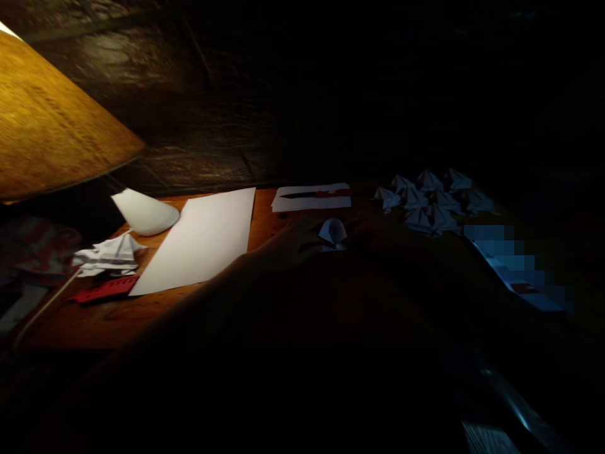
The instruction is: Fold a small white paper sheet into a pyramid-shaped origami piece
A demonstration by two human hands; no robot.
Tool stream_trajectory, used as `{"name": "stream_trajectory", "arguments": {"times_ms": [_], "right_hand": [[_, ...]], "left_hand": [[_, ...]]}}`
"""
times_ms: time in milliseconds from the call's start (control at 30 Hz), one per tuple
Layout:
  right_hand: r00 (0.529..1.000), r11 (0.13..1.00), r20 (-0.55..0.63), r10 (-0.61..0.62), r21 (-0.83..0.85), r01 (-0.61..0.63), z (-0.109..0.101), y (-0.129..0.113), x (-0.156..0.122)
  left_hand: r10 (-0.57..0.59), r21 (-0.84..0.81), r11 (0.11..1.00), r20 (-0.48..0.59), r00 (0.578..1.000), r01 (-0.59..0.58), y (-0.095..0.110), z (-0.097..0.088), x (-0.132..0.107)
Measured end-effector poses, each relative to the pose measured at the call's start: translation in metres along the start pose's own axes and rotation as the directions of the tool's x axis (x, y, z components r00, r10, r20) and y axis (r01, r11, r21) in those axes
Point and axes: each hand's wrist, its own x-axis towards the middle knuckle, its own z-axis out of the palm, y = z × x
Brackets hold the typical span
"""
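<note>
Between my hands, low over the wooden table (222, 302), is a small piece of folded white paper (333, 232), its upper part bowed into a rounded shape. My left hand (301, 239) reaches in from the left, its fingers closed at the paper's left edge. On the other side, my right hand (378, 232) is close to the paper but sunk in deep shadow. Its fingers hardly show, so whether it touches the paper is unclear. Behind the paper, a knife with a red handle (331, 194) lies on a stack of white paper pieces (309, 203).
Several folded paper figures (432, 198) stand at the back right. To the left lie a large white sheet (203, 239), a crumpled-looking folded paper (108, 255) and a red object (106, 290). A lampshade (61, 120) hangs at upper left; a pale-blue, partly pixelated shape (515, 268) is at right.
</note>
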Motion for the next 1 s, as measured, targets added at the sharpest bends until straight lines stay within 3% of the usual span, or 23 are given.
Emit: {"name": "stream_trajectory", "arguments": {"times_ms": [500,1000], "right_hand": [[0.997,0.996,-0.037,0.073,0.063,-0.07,-0.0002,-0.0056,-0.0038],[0.998,0.998,-0.039,0.056,0.044,-0.054,0.0024,-0.0002,-0.0014]], "left_hand": [[0.008,-0.076,0.997,0.018,1.0,-0.007,-0.003,-0.0021,-0.0001],[-0.04,-0.091,0.995,0.042,0.998,0.044,-0.0038,-0.0039,0.0006]]}}
